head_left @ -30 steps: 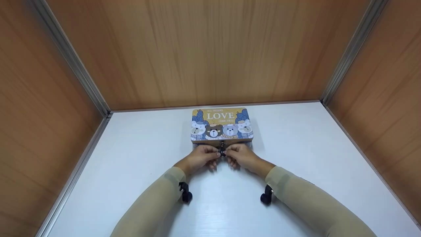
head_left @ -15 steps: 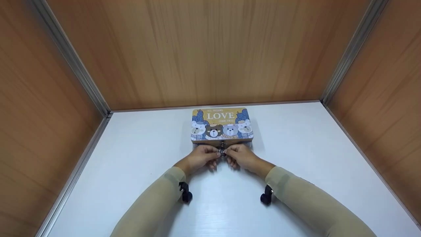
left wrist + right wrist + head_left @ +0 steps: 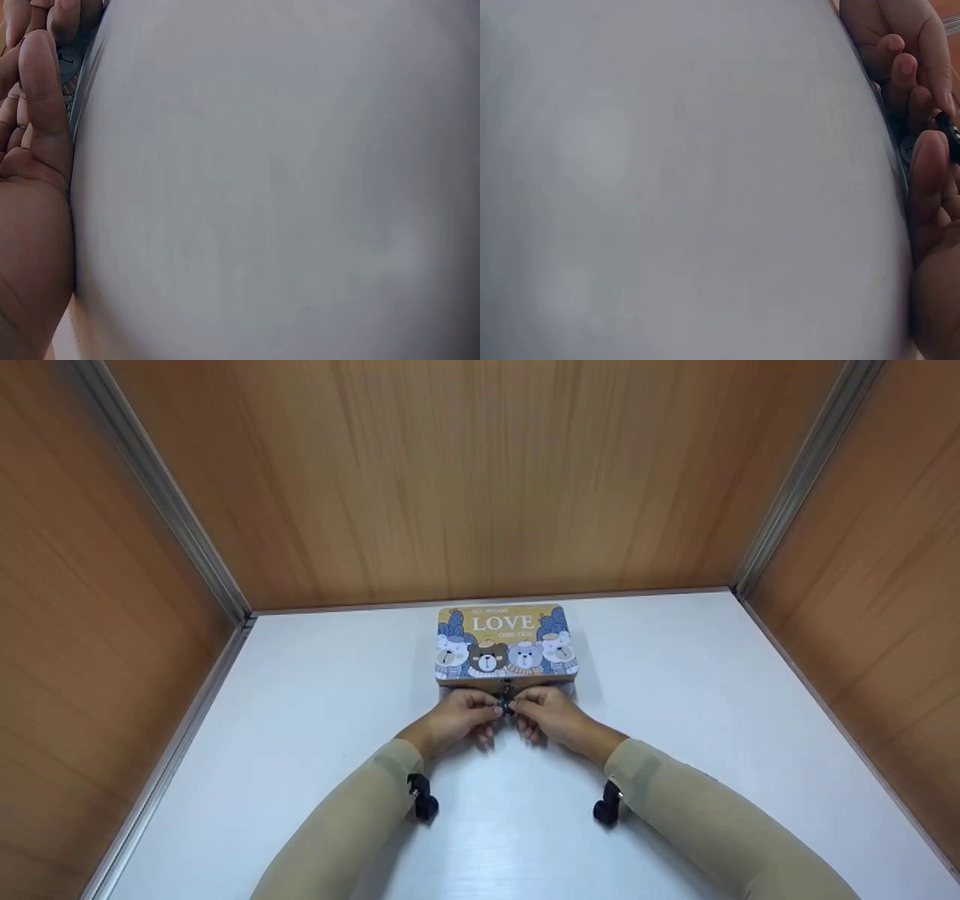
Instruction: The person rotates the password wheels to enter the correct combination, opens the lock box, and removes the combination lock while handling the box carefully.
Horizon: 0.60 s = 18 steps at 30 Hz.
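A tin box with a yellow lid, the word LOVE and a row of cartoon bears lies at the back of the table. From the clasp at its front hangs a small black padlock. My left hand pinches the padlock from the left between thumb and forefinger. On the other side my right hand does the same, thumb and forefinger at its right edge. In the right wrist view, the dark padlock shows between both hands' fingertips. Fingers cover much of it.
The box stands on a white table, close to the wooden back panel. Wooden side panels with metal corner strips rise left and right. A small black camera hangs at each sleeve cuff.
Both hands stay at the padlock with barely any movement. The padlock's face looked lighter half a second ago and is dark again now.
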Each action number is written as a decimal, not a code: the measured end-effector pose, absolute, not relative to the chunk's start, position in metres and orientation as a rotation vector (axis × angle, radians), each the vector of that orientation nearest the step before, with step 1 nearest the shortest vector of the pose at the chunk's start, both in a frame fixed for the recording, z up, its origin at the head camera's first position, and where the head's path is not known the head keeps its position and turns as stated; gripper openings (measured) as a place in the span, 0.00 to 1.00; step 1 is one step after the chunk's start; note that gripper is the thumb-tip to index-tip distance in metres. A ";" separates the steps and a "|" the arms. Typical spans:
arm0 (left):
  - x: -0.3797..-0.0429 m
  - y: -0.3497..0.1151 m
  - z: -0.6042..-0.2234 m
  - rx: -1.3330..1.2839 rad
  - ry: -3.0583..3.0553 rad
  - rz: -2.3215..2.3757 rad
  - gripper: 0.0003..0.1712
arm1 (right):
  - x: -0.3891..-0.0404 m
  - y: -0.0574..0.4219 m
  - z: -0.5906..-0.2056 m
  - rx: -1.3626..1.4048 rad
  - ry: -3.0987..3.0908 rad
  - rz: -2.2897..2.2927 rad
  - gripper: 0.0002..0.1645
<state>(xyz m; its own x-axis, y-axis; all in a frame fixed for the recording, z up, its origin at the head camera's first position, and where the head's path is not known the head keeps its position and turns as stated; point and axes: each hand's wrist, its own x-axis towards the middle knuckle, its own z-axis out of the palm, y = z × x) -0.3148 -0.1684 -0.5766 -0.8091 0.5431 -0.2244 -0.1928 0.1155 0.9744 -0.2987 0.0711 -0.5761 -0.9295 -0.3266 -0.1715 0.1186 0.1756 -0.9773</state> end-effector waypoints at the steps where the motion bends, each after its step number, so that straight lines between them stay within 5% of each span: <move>1: -0.315 -0.168 -0.577 0.341 1.855 1.749 0.12 | -0.299 0.071 -0.576 -0.199 2.118 -1.809 0.11; 18: -0.314 -0.169 -0.574 0.334 1.871 1.726 0.09 | -0.303 0.068 -0.577 -0.157 2.141 -1.735 0.10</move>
